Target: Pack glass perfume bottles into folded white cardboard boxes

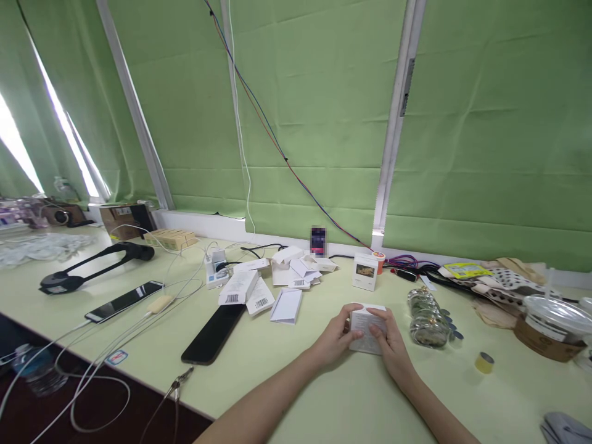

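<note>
Pinches a small white box [365, 322] between left hand [338, 338] and right hand [394, 345] near the pale table [333, 401], with green curtains [319, 111] and a standing carton [365, 279] at the box's twelve o'clock, open surface at six, black phone [213, 335] at nine, near edge [139, 378] at eight.
</note>
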Tool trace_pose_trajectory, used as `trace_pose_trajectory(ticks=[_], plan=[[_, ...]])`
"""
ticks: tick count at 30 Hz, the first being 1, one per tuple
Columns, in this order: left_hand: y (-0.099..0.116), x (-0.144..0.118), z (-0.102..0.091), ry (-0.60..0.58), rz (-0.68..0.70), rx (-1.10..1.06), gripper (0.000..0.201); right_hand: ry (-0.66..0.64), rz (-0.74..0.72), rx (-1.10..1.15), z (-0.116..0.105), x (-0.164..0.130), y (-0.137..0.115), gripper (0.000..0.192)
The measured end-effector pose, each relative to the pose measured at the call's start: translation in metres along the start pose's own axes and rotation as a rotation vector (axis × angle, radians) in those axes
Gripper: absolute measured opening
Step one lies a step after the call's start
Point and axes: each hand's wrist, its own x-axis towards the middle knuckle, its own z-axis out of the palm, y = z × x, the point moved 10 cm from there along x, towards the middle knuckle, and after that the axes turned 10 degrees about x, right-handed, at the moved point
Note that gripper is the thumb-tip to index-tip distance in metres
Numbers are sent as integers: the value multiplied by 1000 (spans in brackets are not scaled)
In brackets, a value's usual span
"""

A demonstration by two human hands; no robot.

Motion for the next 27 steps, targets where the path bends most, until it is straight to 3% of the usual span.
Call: trace_pose_trajectory(ticks=[12,17,20,23,27], plan=[[2,1,-2,13,4,-13,38,-2,4,5,0,1,1,28],[-3,1,0,-29,-38,-9,61,10,47,12,-1,2,3,28],[-6,1,0,-28,-62,-31,64,29,46,12,-2,2,3,29],[-10,2,0,-20,-69,-80,63,52,98,47,-4,0,7,38],[-17,3,-7,41,-91,-161,69,-28,198,168,7,0,14,68]])
